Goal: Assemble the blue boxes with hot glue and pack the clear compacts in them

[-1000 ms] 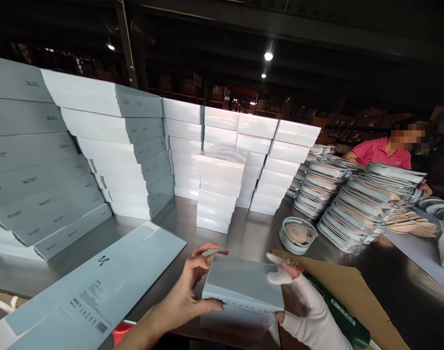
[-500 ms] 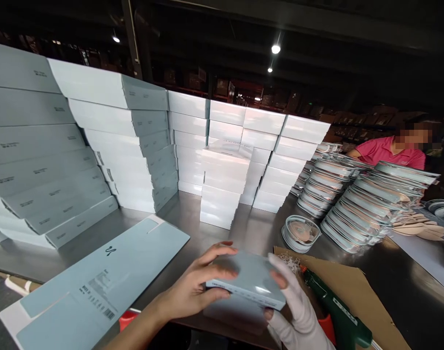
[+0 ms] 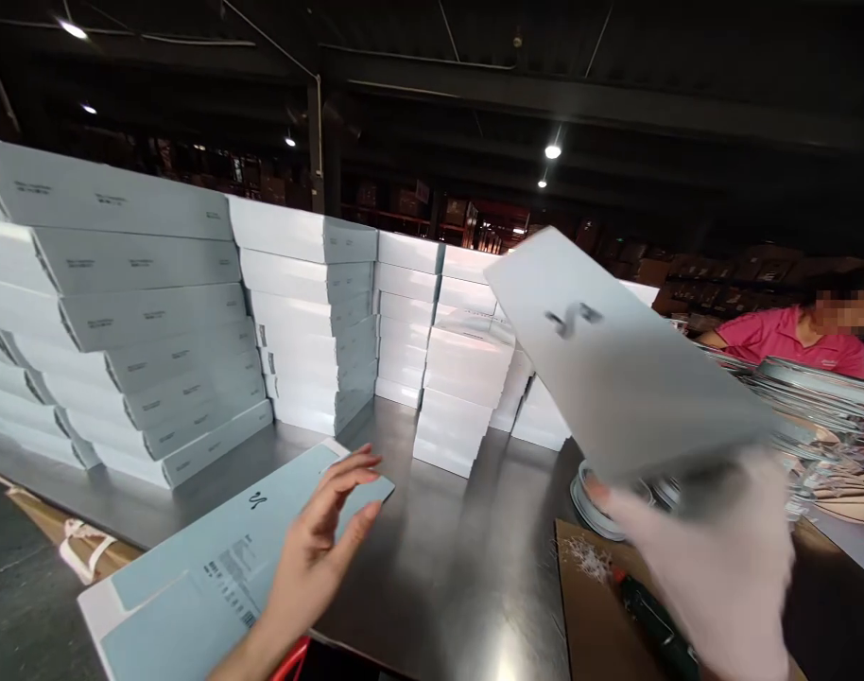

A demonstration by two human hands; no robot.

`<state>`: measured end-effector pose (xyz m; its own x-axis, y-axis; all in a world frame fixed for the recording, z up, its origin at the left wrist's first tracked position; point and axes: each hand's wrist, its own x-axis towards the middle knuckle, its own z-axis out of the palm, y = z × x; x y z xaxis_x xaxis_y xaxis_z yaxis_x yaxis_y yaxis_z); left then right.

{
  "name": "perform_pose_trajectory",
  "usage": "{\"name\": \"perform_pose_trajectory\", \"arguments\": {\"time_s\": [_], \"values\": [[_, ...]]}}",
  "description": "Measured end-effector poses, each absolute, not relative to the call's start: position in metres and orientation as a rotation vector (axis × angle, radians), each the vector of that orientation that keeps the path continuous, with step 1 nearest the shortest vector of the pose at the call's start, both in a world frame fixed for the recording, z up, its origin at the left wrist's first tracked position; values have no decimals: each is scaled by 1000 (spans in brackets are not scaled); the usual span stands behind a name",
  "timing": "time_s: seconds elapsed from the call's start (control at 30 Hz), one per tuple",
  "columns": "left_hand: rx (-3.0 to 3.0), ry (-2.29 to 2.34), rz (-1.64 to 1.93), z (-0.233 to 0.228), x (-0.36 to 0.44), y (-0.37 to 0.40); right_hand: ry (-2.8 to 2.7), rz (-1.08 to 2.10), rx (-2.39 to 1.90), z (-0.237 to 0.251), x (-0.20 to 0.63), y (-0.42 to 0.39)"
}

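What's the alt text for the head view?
A gloved right hand lifts a blurred pale blue box above a steel table, while the bare left hand hovers open over a flat carton. Stacked boxes line the back.

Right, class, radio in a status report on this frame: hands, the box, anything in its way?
Left hand open, hovering over flat sleeve. Gloved right hand holds grey box aloft, tilted, blurred. Stacked boxes behind; glue gun on cardboard below.

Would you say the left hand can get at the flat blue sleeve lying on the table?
Probably yes: the left hand hovers open just above the flat blue sleeve, with nothing lying between them.
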<state>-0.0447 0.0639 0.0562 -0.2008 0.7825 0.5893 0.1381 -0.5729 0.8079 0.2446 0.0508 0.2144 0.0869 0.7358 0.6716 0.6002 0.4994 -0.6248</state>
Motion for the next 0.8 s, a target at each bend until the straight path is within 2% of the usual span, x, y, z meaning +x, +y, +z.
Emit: {"name": "perform_pose_trajectory", "arguments": {"time_s": [0.07,0.13,0.2,0.3,0.47,0.57,0.67,0.8], "values": [[1725,1328,1758,52,-69,64,-1733,-405,-1176,256,221,82],[1842,1546,1638,47,-88,65,-1930,-731,-1238,286,194,122],[1914,1697,1538,43,-103,67,-2066,-853,-1327,302,168,163],[1926,1888,1407,38,-128,75,-2179,-814,-1384,303,141,202],[1792,2352,1013,13,-181,99,-2167,-757,-1279,272,143,161],[1711,2498,775,-5,-203,110,-2131,-635,-934,232,165,103],[1744,2616,702,-6,-206,110,-2189,-580,-783,184,189,57],[1863,2760,775,25,-187,82,-2101,-877,-846,137,205,28]]}}
